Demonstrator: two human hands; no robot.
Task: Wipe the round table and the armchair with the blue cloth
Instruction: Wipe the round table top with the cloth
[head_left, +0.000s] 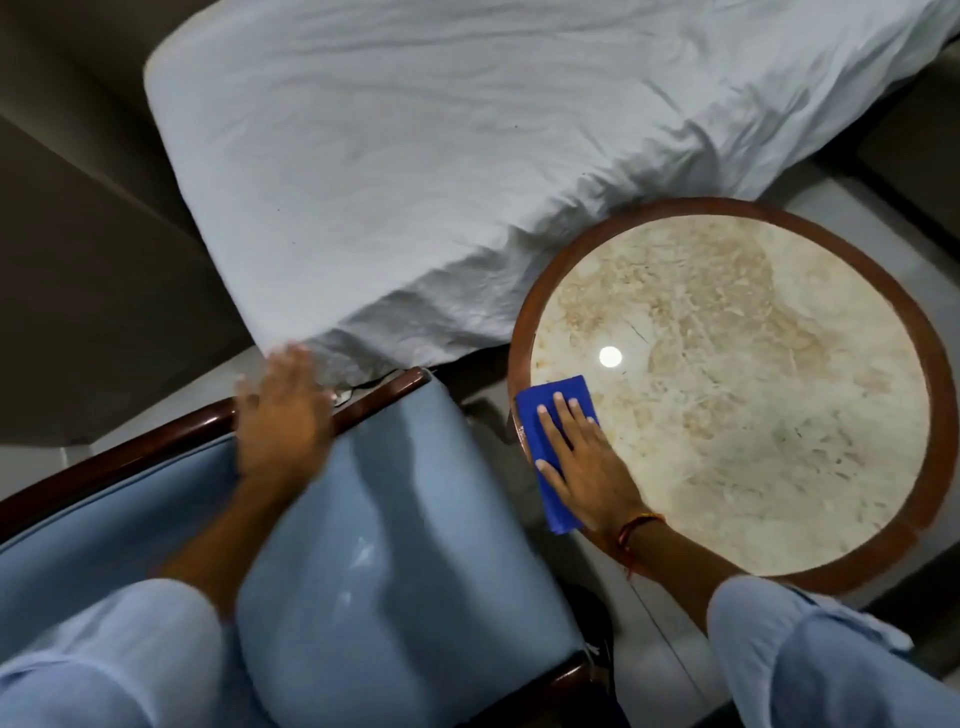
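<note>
The round table has a pale marble top inside a brown wooden rim and stands at the right. A folded blue cloth lies on its left edge, partly over the rim. My right hand presses flat on the cloth with fingers spread. The armchair, light blue with a dark wooden frame, fills the lower left. My left hand is blurred, fingers apart, at the top of the armchair's wooden back rail, holding nothing.
A bed with a crumpled white sheet takes up the top of the view, its corner close to the table and the armchair. A narrow strip of pale floor separates armchair and table. A dark wall or panel is at the left.
</note>
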